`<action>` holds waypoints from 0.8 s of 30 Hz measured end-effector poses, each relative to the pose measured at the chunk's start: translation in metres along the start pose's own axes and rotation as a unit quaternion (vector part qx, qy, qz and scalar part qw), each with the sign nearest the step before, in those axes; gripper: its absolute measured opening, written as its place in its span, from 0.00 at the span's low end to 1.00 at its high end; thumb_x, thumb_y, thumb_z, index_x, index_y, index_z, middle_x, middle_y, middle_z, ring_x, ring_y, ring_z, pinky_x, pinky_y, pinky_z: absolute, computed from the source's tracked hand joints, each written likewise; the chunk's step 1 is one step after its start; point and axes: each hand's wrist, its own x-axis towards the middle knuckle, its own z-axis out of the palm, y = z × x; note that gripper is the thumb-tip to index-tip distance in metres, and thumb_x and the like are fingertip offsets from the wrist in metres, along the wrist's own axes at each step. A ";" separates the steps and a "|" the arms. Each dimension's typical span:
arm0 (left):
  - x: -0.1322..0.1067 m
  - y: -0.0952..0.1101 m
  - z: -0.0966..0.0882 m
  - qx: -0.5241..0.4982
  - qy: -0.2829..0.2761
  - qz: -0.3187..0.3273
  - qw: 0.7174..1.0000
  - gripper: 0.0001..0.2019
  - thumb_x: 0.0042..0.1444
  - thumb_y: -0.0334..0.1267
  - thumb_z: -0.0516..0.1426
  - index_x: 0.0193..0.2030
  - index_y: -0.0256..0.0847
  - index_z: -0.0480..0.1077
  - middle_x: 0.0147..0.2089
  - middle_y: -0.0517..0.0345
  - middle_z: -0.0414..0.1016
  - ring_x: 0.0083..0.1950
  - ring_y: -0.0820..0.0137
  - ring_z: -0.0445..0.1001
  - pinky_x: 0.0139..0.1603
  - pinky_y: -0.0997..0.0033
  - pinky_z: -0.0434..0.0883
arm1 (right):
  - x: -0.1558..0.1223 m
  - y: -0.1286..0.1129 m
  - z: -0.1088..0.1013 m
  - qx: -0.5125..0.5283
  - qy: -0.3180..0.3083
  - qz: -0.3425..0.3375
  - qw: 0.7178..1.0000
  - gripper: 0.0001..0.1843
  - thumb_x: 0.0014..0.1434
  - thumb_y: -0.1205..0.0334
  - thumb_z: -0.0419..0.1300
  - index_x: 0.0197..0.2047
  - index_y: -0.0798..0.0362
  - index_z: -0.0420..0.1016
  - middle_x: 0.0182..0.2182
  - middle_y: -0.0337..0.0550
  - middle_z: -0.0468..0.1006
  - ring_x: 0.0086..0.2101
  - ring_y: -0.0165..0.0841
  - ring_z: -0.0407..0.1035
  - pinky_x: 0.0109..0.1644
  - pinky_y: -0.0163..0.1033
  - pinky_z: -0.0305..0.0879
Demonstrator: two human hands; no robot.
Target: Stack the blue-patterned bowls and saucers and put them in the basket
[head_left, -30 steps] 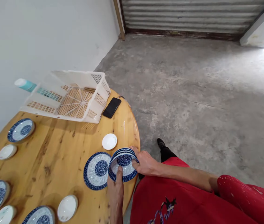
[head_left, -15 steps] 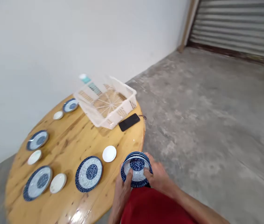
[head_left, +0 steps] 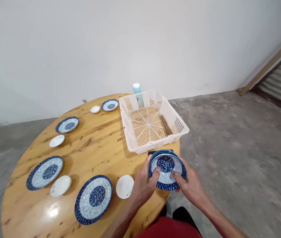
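In the head view, I see the bowls (head_left: 165, 164), a nested stack with blue rims, held up at the near right part of the table (head_left: 91, 153). The left hand (head_left: 143, 185) grips the left side and the right hand (head_left: 192, 185) the right. Each is closed on the stack, thumb laid inside the top bowl, the other fingers wrapped round the outside and mostly hidden from me. The thumb tips sit apart, on either side of the dark blue centre. The stack tilts so that its inside faces me.

The table's edge passes beneath it, so the right side hangs over the floor (head_left: 226, 158), which lies open to the right. Just beyond the stack stands the basket (head_left: 156, 144), sticks (head_left: 165, 125) along its right wall; a phone (head_left: 150, 153) is mostly covered between them. A cup (head_left: 125, 186) is just beside the left hand, with a plate (head_left: 97, 197) next to it. Bare wood spreads between that plate and the basket.
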 end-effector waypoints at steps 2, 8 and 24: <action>0.025 0.006 -0.008 -0.007 0.011 0.016 1.000 0.24 0.61 0.44 0.53 0.62 0.40 0.65 0.53 0.51 0.78 0.48 0.62 0.77 0.51 0.66 0.71 | 0.030 -0.011 -0.007 0.026 0.003 -0.015 1.000 0.29 0.57 0.57 0.51 0.61 0.55 0.62 0.37 0.47 0.79 0.31 0.36 0.73 0.34 0.40 0.74; 0.092 0.004 -0.030 -0.040 0.080 0.037 0.995 0.21 0.60 0.45 0.55 0.57 0.38 0.68 0.49 0.49 0.78 0.46 0.61 0.77 0.48 0.63 0.75 | 0.114 -0.050 -0.014 0.104 -0.067 0.004 0.992 0.20 0.54 0.59 0.55 0.50 0.56 0.67 0.28 0.42 0.77 0.21 0.33 0.71 0.21 0.35 0.70; 0.272 -0.006 -0.063 -0.164 0.032 -0.261 0.951 0.19 0.58 0.36 0.55 0.55 0.32 0.68 0.23 0.54 0.76 0.25 0.63 0.78 0.27 0.69 0.76 | 0.323 -0.066 0.015 0.184 -0.207 0.162 0.947 0.03 0.52 0.74 0.56 0.33 0.60 0.69 0.18 0.45 0.76 0.17 0.32 0.71 0.17 0.32 0.68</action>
